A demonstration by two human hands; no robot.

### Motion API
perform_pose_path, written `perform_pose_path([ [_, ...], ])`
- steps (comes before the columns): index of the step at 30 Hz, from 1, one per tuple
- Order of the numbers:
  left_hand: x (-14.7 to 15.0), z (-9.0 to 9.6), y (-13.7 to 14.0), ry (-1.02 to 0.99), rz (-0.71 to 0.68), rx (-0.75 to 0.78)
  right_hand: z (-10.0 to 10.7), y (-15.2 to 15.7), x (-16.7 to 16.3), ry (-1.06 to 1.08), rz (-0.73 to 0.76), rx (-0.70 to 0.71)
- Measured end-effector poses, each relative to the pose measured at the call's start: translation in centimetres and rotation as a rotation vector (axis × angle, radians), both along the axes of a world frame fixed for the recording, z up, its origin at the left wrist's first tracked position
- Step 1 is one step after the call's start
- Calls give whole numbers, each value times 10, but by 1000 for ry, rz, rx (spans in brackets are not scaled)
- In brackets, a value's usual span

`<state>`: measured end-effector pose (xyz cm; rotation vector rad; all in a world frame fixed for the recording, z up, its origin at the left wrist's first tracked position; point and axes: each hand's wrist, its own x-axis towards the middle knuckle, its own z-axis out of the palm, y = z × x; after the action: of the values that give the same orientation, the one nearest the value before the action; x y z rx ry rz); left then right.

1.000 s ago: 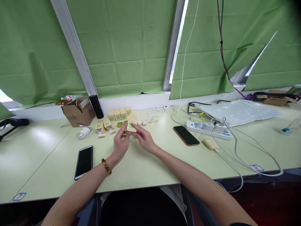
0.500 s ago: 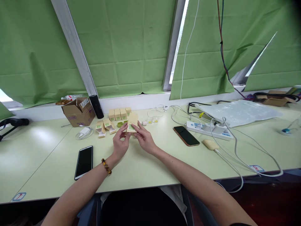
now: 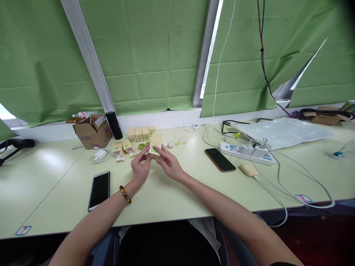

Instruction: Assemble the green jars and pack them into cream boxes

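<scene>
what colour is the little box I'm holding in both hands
Pale tan; the box shows best in the head view.

Back wall: green blinds (image 3: pixel 149 55), white cable (image 3: pixel 221 55) and red/blue wires (image 3: pixel 262 55) hanging in front. Counter (image 3: pixel 177 199), left end: black object (image 3: pixel 19 145) at edge of view, cardboard box (image 3: pixel 93 136) with flaps up, clear plastic bottle (image 3: pixel 85 114) behind it, black cylinder (image 3: pixel 113 125) leaning just beside it. White charger (image 3: pixel 99 156) with coiled lead, near a white-bezel phone (image 3: pixel 99 190), screen dark. Right side: second phone (image 3: pixel 220 159), also dark, near end of white power strip (image 3: pixel 259 159), plugs in. Cream rounded case (image 3: pixel 249 170) on a white lead. Behind strip: translucent plastic bag (image 3: pixel 285 131), flat. Far right: carton (image 3: pixel 323 119), black cables (image 3: pixel 324 111) bunched over it.
</scene>
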<state>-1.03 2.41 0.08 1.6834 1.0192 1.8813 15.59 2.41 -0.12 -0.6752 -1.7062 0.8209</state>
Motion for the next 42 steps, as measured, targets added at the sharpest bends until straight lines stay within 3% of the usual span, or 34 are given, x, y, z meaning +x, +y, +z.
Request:
perform_pose_path([
  [6, 2, 2, -5, 43, -95, 22, 4, -1, 1, 106, 30, -38],
  [13, 6, 2, -8, 48, -76, -22, 5, -2, -3, 342, 105, -152],
  [17, 2, 0, -4, 80, -196, -91, 3, 5, 0, 344, 86, -126],
  [21, -6, 0, 7, 225, -216, -165, -4, 11, 4, 188, -38, -62],
  [27, -25, 6, 33, 384, -131, -205, -10, 19, 13, -79, -84, 51],
  [30, -35, 6, 45, 427, -109, -277, -11, 29, 23, -216, -225, 88],
  [33, -42, -2, 53, 482, -152, -383, -15, 40, 33, -356, -354, 36],
  [37, -46, -15, 58, 527, -211, -443, -23, 49, 39, -530, -363, -61],
  [42, -38, -21, 52, 533, -81, -374, -32, 53, 37, -608, -355, -119],
])
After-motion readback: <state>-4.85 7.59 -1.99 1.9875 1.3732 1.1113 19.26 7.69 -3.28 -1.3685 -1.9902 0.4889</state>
